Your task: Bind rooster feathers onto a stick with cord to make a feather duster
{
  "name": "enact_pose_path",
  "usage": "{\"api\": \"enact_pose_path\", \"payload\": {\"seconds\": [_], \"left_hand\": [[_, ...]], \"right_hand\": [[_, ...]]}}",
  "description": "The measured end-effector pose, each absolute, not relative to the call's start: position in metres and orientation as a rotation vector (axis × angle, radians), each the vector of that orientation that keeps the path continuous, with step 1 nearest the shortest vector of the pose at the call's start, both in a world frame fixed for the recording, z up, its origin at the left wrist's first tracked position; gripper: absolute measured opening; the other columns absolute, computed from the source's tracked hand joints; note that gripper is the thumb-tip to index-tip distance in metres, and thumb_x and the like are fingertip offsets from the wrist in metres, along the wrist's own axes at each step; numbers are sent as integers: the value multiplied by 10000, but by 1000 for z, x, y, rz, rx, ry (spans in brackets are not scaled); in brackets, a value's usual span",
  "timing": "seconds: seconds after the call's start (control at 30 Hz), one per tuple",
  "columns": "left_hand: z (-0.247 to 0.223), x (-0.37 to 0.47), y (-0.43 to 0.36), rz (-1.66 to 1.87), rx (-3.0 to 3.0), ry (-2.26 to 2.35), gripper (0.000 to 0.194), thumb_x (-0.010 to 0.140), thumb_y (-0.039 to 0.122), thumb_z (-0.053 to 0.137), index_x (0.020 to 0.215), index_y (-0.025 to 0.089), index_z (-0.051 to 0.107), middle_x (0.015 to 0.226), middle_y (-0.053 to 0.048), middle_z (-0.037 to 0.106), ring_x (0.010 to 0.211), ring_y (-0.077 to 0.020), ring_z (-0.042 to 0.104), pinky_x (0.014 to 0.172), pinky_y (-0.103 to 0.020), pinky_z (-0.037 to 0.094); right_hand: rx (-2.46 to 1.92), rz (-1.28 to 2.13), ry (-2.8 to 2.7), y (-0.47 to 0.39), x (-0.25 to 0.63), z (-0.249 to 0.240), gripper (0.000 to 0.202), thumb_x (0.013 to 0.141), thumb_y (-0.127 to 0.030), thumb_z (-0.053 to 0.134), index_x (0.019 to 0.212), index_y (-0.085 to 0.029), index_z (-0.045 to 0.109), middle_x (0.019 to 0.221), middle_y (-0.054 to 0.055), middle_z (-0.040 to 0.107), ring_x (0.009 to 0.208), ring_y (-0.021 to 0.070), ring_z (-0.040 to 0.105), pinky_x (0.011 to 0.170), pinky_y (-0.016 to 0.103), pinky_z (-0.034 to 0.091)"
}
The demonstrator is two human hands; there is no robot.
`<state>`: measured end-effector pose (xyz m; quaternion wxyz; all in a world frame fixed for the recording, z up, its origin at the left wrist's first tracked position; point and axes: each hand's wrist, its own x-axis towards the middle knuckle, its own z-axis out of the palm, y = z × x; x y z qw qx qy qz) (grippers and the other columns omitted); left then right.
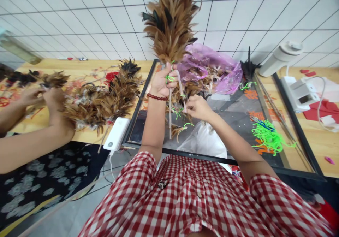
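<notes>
A brown and black feather duster [171,25] stands upright in my left hand [162,81], whose fingers wrap round its base. Its thin pale stick [170,122] comes out below the fist. Bright green string [170,78] shows between the fingers and at the base of the feathers. A narrow whitish strip [181,85] runs down from my left hand to my right hand [200,108], where the fingertips pinch its lower end. Below the hands, loose feathers [177,131] with green string lie on the dark framed board [238,113].
Behind the hands lies a purple plastic bag [227,74] with feathers. Rightward are a green string bundle [268,134], a white bottle [280,57] and a white charger [300,92]. A feather garland [103,102], power bank [116,134] and another person's hands [54,97] are leftward.
</notes>
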<state>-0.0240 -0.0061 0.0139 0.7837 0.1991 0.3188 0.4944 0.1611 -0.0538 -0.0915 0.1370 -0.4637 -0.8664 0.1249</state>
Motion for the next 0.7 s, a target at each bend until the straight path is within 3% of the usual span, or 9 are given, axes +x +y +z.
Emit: {"api": "enact_pose_path", "payload": {"seconds": [0.1,0.2,0.33,0.43,0.53,0.7], "left_hand": [[11,-20,-4,1061,423,678,479,1121,388,354,761,146,557,546,77,356,348,12,277,339,-84,134],[6,-15,-2,1056,416,703,445,1108,394,407,765,151,554,546,79,371,346,13,282,332,-79,143],[1,-8,0,1043,418,710,468,1106,439,396,774,148,551,536,86,373,334,17,274,330,-78,148],[-1,-4,0,988,416,696,554,1131,426,258,764,133,553,525,80,376,326,18,269,331,-79,143],[-7,3,2,918,398,697,498,1117,432,366,763,139,558,529,78,385,333,12,282,329,-81,145],[-23,22,3,924,431,749,431,1008,516,616,767,160,581,541,71,434,339,4,284,317,-101,143]], "right_hand": [[-1440,270,-2656,-64,153,-92,292,943,-339,678,1131,-149,795,1215,182,709,1186,358,577,940,454,419],[-1472,349,-2768,-62,155,-90,216,928,-227,634,1064,-154,785,1292,181,697,1243,365,569,944,442,400],[-1435,693,-2590,-45,186,-74,196,892,-143,615,1038,-161,745,1033,93,778,950,229,683,852,331,446],[-1528,549,-2269,-32,219,-56,217,868,-160,618,1037,-169,755,910,73,775,817,220,681,775,323,470],[-1410,319,-1987,-25,237,-35,239,898,-192,574,1009,-217,784,970,68,787,908,241,704,860,372,512],[-968,470,-2073,-15,220,-10,174,909,-246,622,953,-254,790,930,28,773,895,212,688,896,388,544]]}}
